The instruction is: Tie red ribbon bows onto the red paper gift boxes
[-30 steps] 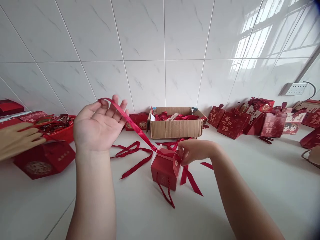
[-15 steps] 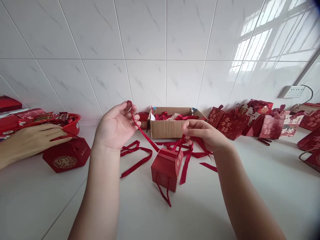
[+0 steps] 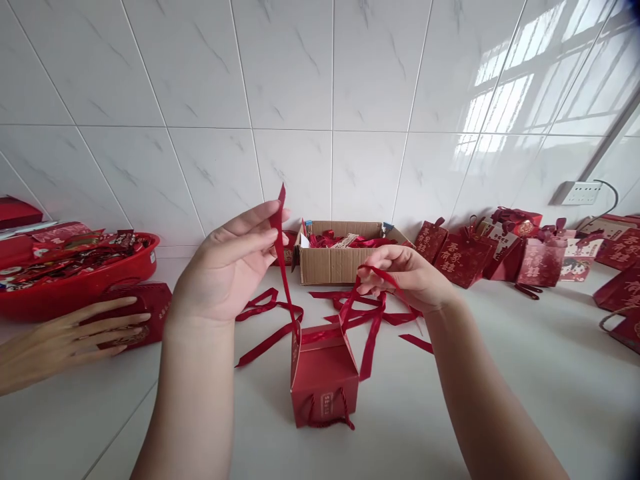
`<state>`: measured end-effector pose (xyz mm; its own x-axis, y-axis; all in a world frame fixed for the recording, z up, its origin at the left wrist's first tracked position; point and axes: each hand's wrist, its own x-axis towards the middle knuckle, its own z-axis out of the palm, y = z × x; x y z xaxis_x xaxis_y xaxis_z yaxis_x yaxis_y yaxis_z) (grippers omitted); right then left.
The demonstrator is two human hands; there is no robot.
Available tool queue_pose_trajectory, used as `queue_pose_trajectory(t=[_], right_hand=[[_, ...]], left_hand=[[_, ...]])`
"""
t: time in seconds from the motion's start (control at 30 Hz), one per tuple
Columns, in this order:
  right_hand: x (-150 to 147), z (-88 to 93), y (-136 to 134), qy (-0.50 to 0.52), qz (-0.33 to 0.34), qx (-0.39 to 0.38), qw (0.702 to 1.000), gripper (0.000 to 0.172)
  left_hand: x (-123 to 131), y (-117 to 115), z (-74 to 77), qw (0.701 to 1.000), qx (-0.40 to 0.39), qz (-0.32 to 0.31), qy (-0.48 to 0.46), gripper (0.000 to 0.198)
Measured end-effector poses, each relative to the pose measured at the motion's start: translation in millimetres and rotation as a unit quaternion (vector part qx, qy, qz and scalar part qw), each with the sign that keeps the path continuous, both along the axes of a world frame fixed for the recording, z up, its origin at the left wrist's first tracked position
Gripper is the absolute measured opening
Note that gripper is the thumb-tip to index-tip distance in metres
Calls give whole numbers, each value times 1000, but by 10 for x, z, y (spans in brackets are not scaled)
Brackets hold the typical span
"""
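Observation:
A small red gift box (image 3: 327, 373) with a peaked top stands on the white counter, its twisted cord handle hanging at the front. A dark red ribbon (image 3: 284, 273) runs through the top of the box, and its two ends rise to my hands. My left hand (image 3: 233, 257), up and to the left of the box, pinches one end, whose tip sticks up above the fingers. To the right, my right hand (image 3: 400, 273) is closed on the other end, which loops over the fingers. Loose red ribbons (image 3: 267, 340) lie on the counter behind the box.
Behind stands a cardboard box (image 3: 333, 265) holding red ribbons. At left, another person's hand (image 3: 85, 333) touches a red gift box (image 3: 155, 313) beside a red basin (image 3: 145, 267) of wrapped sweets. Several red gift boxes (image 3: 467, 257) line the wall at right, near a power strip (image 3: 577, 193).
The gift box has turned and shifted slightly nearer. Both ribbon ends now pull up from its two sides. The other person's hand has moved down along its box, uncovering the basin.

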<state>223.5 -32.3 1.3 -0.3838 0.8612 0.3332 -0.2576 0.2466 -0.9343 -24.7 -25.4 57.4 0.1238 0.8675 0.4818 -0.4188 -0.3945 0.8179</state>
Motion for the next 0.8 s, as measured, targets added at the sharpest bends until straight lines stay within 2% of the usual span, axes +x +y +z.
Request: queue_pose_trajectory(t=[0.17,0.37,0.6,0.7,0.8], right_hand=[[-89,32,-50,9,-32,72,997,6],[-186,130,-156,7,-142,68,987,17],[-303,169,-238,-1,-192,88,977,22],[-339,171,-244,24,-222,94,970,18],[-350,165,-238,35,-230,85,969,17]], left_hand=[[55,-49,-32,999,39,22,17,28],[198,-89,-86,996,71,60,2,13],[330,-105,-123,990,104,97,-3,22],[350,-118,-128,990,115,82,-3,20],[356,-128,-129,994,102,29,5,15]])
